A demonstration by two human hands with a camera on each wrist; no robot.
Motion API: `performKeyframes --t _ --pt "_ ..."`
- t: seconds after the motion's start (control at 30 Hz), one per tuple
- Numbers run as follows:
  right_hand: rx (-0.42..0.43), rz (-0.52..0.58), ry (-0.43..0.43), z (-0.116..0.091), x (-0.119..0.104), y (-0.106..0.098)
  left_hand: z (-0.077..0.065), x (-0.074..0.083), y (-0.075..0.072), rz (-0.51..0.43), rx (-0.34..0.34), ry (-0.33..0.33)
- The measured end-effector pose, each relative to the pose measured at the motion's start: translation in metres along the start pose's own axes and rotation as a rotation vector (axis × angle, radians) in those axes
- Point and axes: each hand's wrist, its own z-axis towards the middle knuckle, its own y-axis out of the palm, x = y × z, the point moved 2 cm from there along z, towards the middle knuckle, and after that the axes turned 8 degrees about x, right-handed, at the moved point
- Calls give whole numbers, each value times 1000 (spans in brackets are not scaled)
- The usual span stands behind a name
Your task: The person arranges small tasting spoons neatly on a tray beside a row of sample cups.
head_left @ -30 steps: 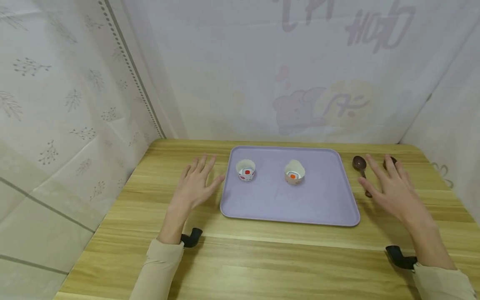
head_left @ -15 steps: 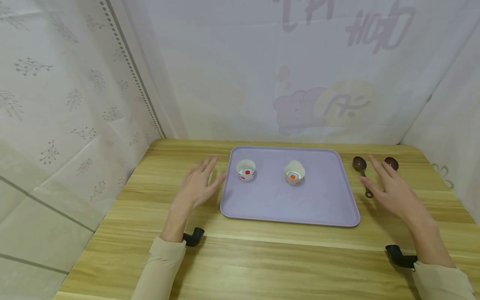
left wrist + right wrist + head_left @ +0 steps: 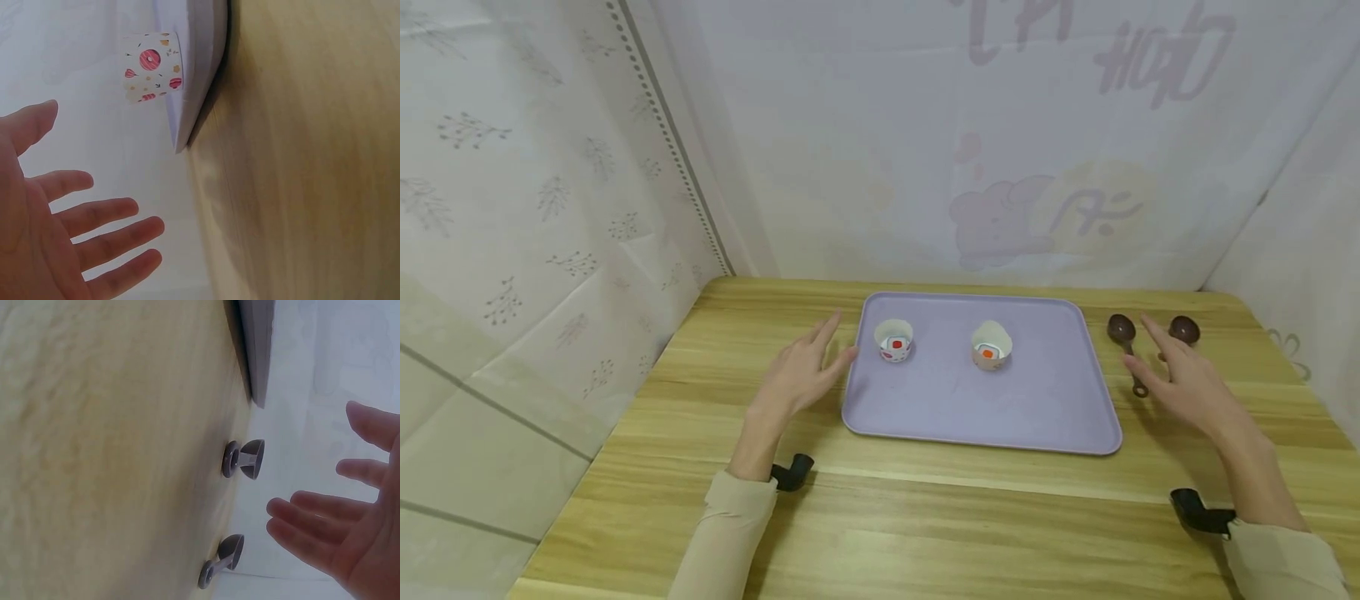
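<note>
On the desk [image 3: 962,533], at the flat lilac tray's [image 3: 925,408] three o'clock, a glossy dark-brown round-bowled spoon [image 3: 1124,337] lies near the right hand's [image 3: 1187,392] loosely parted, empty fingers, at ten o'clock, its handle running eleven-to-five, the left hand [image 3: 793,379] well apart.

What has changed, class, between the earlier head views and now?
The left hand and right hand have rolled toward their outer edges, uncovering more of the right spoon. Nothing was gripped or released. The tray, left cup, right cup, left spoon and right spoon stayed put.
</note>
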Motion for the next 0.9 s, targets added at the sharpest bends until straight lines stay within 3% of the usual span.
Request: performKeyframes --t 0.37,0.9 --pt "-7 39 7 7 6 4 3 -2 6 -76 -67 -69" --pt "-135 9 109 15 16 -1 4 -5 16 -143 -137 -64"
